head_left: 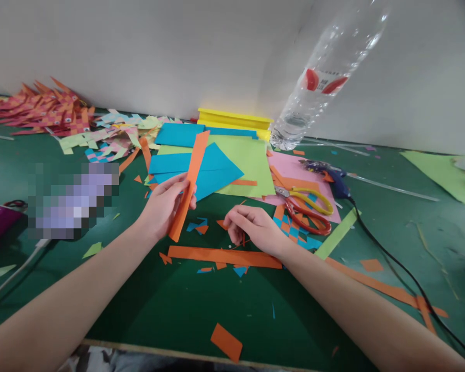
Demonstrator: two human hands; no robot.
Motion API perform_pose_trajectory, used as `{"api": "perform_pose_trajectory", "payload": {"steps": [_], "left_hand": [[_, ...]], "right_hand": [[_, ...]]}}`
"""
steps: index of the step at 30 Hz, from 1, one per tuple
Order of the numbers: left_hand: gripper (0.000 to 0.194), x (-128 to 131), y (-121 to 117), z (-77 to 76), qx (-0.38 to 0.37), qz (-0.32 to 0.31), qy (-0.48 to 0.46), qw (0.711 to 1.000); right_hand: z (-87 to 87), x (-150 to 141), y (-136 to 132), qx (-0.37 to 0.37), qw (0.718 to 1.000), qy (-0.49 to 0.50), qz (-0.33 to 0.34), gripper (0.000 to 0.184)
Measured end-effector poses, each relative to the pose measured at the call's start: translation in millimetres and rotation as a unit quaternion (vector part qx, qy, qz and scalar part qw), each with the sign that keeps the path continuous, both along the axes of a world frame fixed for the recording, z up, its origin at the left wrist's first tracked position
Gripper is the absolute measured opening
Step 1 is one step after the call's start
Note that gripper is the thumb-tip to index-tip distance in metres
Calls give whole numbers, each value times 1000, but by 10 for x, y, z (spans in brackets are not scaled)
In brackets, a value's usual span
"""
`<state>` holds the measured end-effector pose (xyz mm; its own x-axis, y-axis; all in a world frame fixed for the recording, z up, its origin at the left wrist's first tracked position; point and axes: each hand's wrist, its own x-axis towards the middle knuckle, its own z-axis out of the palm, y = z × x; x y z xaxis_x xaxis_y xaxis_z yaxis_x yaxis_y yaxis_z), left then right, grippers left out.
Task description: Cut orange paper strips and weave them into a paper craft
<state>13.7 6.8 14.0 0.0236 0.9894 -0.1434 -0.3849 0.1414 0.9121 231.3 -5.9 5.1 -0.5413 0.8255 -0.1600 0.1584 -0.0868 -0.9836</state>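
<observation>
My left hand [169, 202] is closed around an orange paper strip [194, 168], which stands tilted with its upper end over blue paper sheets [201, 168]. To the right, my right hand [251, 227] has its fingers curled together just above the table. Thin orange slivers show beside its fingertips, but what the fingers hold, if anything, is hidden. A second orange strip [220, 256] lies flat below both hands, its right end by my right wrist. Small orange and blue paper scraps [240, 270] are scattered around it.
Red-handled and yellow-handled scissors [308, 209] lie right of my hands, near a blue glue gun [333, 181] with a black cord. A large plastic bottle [313, 93] stands behind. Woven paper pieces [67, 111] pile up at back left. A blurred-out purple object [77, 201] lies left.
</observation>
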Motion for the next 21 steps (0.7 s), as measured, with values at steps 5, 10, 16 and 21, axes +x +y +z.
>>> {"api": "perform_pose_trajectory", "payload": {"steps": [5,10,16,21], "left_hand": [[23,-4,-37,50,26,-46,127,990],[33,-29,-38,11,148,-66,415,895],[31,-6,-78,-107,247,-68,573,779],[31,14,-70,-172,310,-93,596,735]], "right_hand": [[1,-2,-1,2,1000,1,-1,40],[-21,7,2,2,1000,-2,-3,38],[-11,0,-4,10,1000,1,5,32],[1,-13,-5,6,1000,-11,2,27]]}}
